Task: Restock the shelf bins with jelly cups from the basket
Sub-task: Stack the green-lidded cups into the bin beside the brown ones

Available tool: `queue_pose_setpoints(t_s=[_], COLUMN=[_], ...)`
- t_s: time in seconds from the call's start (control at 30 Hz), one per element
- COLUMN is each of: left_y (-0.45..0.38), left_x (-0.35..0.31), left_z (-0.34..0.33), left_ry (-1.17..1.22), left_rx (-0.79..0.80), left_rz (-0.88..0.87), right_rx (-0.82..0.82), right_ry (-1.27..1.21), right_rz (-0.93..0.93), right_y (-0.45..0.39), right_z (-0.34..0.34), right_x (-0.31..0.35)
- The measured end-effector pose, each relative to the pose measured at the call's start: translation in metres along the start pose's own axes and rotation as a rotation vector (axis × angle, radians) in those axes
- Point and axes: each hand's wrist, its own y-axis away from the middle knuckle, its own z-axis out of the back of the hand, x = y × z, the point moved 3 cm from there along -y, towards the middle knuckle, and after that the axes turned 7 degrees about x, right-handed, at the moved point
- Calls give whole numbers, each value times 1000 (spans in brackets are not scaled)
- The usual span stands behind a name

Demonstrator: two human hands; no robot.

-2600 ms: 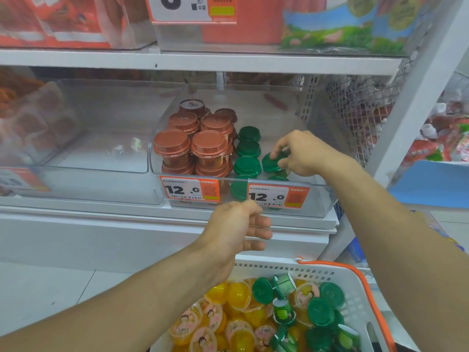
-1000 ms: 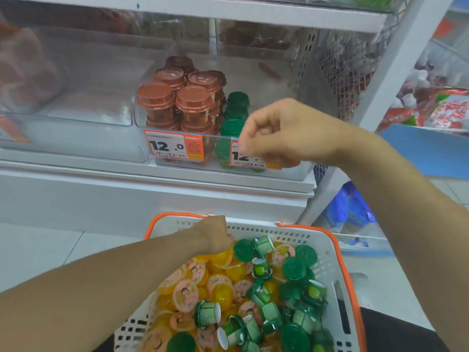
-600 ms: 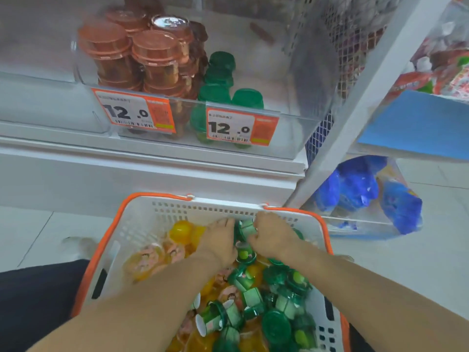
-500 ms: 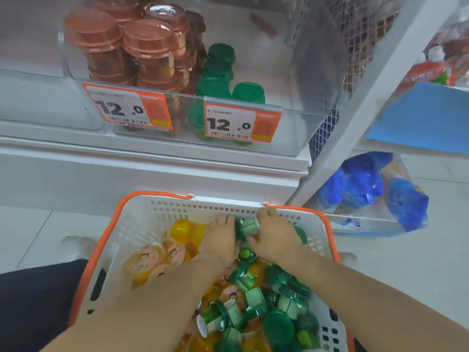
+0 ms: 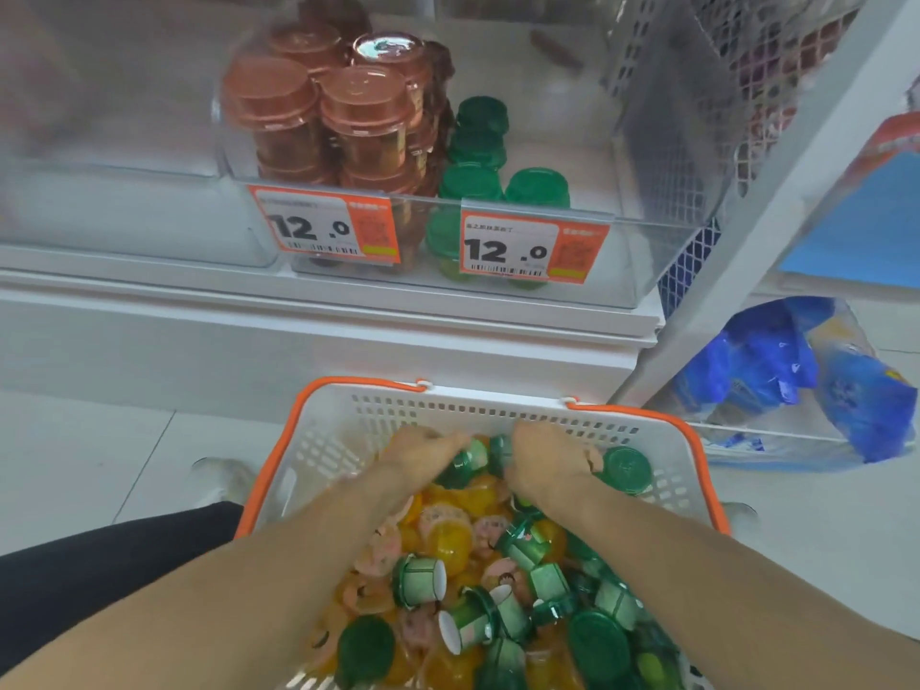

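The white basket (image 5: 498, 408) with an orange rim sits below the shelf, full of green, yellow and pink jelly cups (image 5: 448, 535). Both hands are down in its far end, side by side. My left hand (image 5: 415, 453) curls its fingers round a green jelly cup (image 5: 470, 460). My right hand (image 5: 542, 460) curls over another green cup (image 5: 499, 448), which it mostly hides. Above, the clear shelf bin (image 5: 647, 261) holds a short row of green cups (image 5: 537, 189) beside stacked brown cups (image 5: 363, 102).
A second clear bin (image 5: 124, 206) stands to the left of the stocked one. The white shelf upright (image 5: 776, 191) slants down on the right, with blue bags (image 5: 796, 371) on the low shelf beyond it. My dark trouser leg (image 5: 99, 580) lies left of the basket.
My right hand left the shelf bin and came down into the basket beside my left hand. Both hands have since closed on green cups at the basket's far end.
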Motion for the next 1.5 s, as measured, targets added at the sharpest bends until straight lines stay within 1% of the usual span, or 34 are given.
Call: queue_pose_setpoints(t_s=[0.07, 0.13, 0.2, 0.27, 0.33, 0.4, 0.47, 0.53, 0.57, 0.63, 0.67, 0.7, 0.77, 0.8, 0.87, 0.93, 0.97, 1.07, 1.13, 1.17, 1.23, 1.3, 1.33, 1.4, 1.5], left_y=[12, 31, 47, 61, 75, 86, 93, 99, 102, 110, 115, 122, 136, 144, 157, 165, 167, 173, 182, 186, 193, 196, 195, 189, 182], left_x=[-6, -17, -26, -31, -35, -42, -48, -57, -64, -79, -88, -96, -105, -106, -102, -99, -102, -124, -138, -142, -147, -150, -151, -152, -156], left_z=[14, 28, 44, 57, 65, 73, 84, 93, 96, 101, 104, 108, 114, 117, 118, 116, 115, 108, 100, 95, 85, 81, 81, 85, 93], left_ry=[305, 462, 543, 599, 593, 534, 405, 209, 114, -110, -280, -481, -845, -958, -1020, -952, -869, -498, -308, -241, -142, -78, -69, -144, -403], left_rx=[160, 261, 317, 337, 339, 350, 355, 368, 374, 354, 337, 323, 304, 302, 324, 337, 325, 232, 157, 134, 122, 104, 69, -71, -371], left_rz=[86, 127, 123, 124, 120, 112, 112, 112, 114, 118, 121, 127, 150, 155, 139, 63, -2, -308, -495, -553, -610, -657, -688, -747, -793], right_rx=[22, 68, 71, 57, 48, 51, 99, 180, 254, 493, 618, 692, 710, 698, 706, 754, 788, 888, 918, 929, 961, 944, 887, 702, 339], right_ry=[-101, -220, -257, -255, -184, -103, -89, -95, -216, -677, -860, -960, -1038, -1058, -1080, -1123, -1168, -1320, -1387, -1406, -1413, -1384, -1367, -1327, -1165], right_rz=[5, -9, -23, -32, -6, 39, 78, 118, 144, 194, 238, 298, 407, 440, 488, 544, 571, 676, 748, 777, 832, 854, 834, 749, 671], right_y=[-2, -5, -9, -14, -17, -21, -22, -18, -14, -1, 7, 15, 28, 35, 51, 66, 71, 82, 86, 89, 94, 97, 99, 103, 112], right_z=[-6, -17, -27, -31, -31, -26, -17, -4, 6, 34, 52, 72, 113, 132, 161, 182, 191, 208, 217, 220, 226, 230, 232, 240, 258], right_x=[4, 6, 7, 7, 7, 7, 10, 18, 23, 35, 41, 47, 54, 55, 53, 48, 45, 39, 36, 34, 28, 25, 24, 25, 26])
